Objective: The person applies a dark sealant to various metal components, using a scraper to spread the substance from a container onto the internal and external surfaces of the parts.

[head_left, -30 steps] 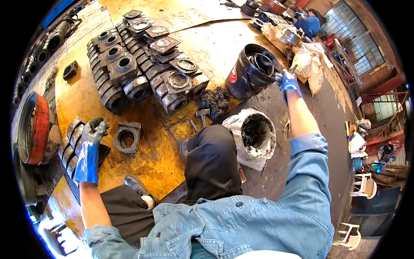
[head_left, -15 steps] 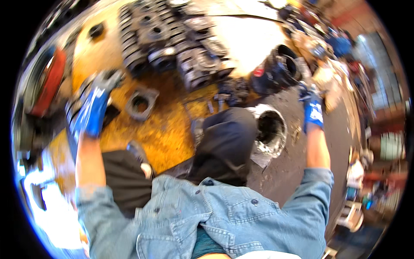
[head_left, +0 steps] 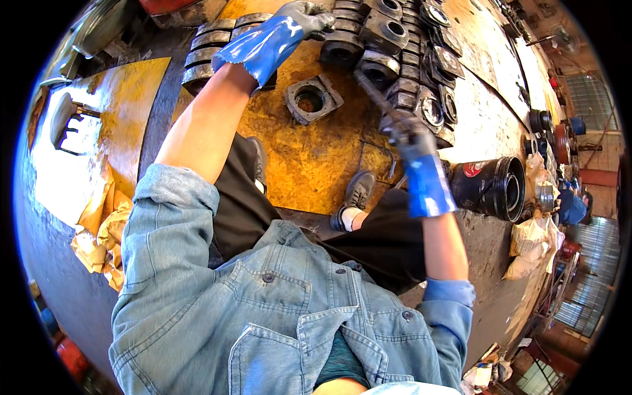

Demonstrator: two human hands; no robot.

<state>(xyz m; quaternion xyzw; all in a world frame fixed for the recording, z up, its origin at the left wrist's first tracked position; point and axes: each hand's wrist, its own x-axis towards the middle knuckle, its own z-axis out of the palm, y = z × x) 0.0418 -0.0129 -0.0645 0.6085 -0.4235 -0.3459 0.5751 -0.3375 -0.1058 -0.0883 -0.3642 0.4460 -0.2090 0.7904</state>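
Observation:
My left hand [head_left: 306, 20], in a grey and blue glove, is stretched forward beside the stacked metal parts. Its fingers are curled, and whatever may be in them is hidden. A dark, thin rod-like tool [head_left: 372, 91] is gripped in my gloved right hand [head_left: 409, 135]. The tool slants up and left, its far end close to a blocky metal housing [head_left: 379, 66] at the near edge of the stacks. Between my arms, a square metal housing with a round hole [head_left: 312, 99] lies by itself on the yellow, oil-stained sheet [head_left: 263, 151].
Rows of ring-shaped parts [head_left: 409, 39] stand ahead and to the right. More curved blocks [head_left: 209, 49] are stacked under my left arm. A black bucket [head_left: 487, 187] lies beside my right forearm. Crumpled brown paper [head_left: 105, 224] is at the left. My shoe [head_left: 359, 191] rests on the sheet.
The view has swung, so the stacks sit farther right. My right hand has come from the far right to the stacks and now shows a rod-like tool. My left hand reaches farther forward.

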